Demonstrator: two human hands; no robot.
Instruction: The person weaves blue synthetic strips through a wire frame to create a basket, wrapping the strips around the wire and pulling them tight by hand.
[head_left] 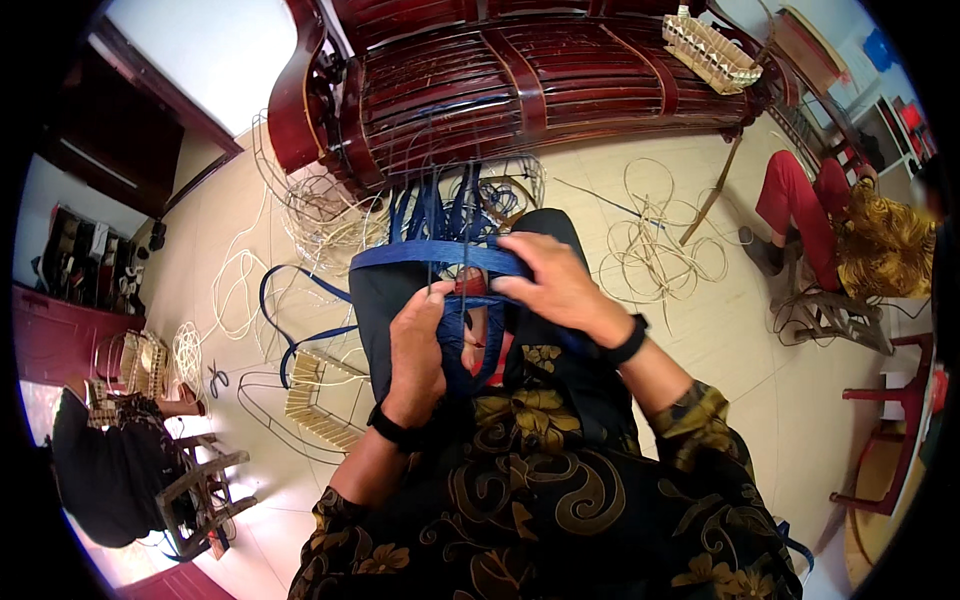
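Note:
Blue woven strips (pixel 398 255) lie across my lap, with narrow dark vertical strands running through them and a red patch showing in the gap beneath. My left hand (pixel 420 350) pinches a dark strand (pixel 430 265) at its thumb and fingertips, just below the wide horizontal band. My right hand (pixel 550 285) is closed on the right end of that band, index finger over its top edge and thumb lower. More loose blue strips (pixel 415 210) fan out beyond my knees toward the bench.
A wooden bench (pixel 520 70) holds a pale basket (pixel 710 55). Cream cord coils (pixel 645 240), a pale slatted frame (pixel 320 400) and scissors (pixel 220 378) lie on the floor. Seated people are at left (pixel 120 470) and right (pixel 880 240), near a red stool (pixel 905 400).

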